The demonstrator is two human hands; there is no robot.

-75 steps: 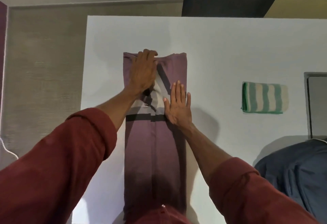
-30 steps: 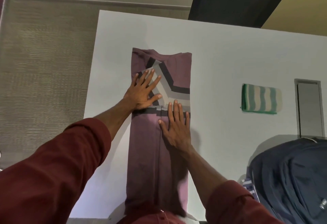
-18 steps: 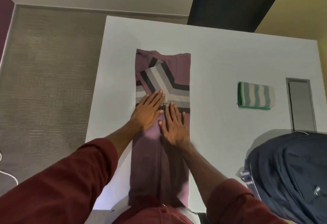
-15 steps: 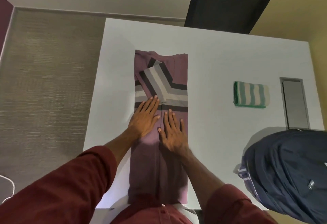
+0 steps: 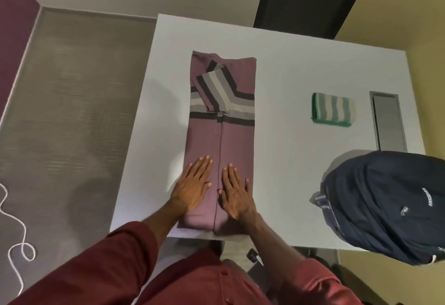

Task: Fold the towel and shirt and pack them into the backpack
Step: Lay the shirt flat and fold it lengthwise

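Note:
A purple shirt (image 5: 237, 141) with grey, white and black stripes lies on the white table (image 5: 289, 68), folded into a long narrow strip running away from me. My left hand (image 5: 192, 185) and my right hand (image 5: 234, 192) rest flat on its near end, side by side, fingers spread, holding nothing. A folded green-and-white striped towel (image 5: 333, 109) lies to the right of the shirt. The dark blue backpack (image 5: 390, 204) sits at the table's near right corner, partly over the edge.
A grey rectangular panel (image 5: 389, 124) is set in the table beyond the backpack. A white cord (image 5: 14, 232) lies on the grey floor at the left. The table's near edge is just under the shirt's end.
Both hands slid flat along the shirt from the striped chest part down to its near end. The view shifted, showing more of the backpack and the table's front edge.

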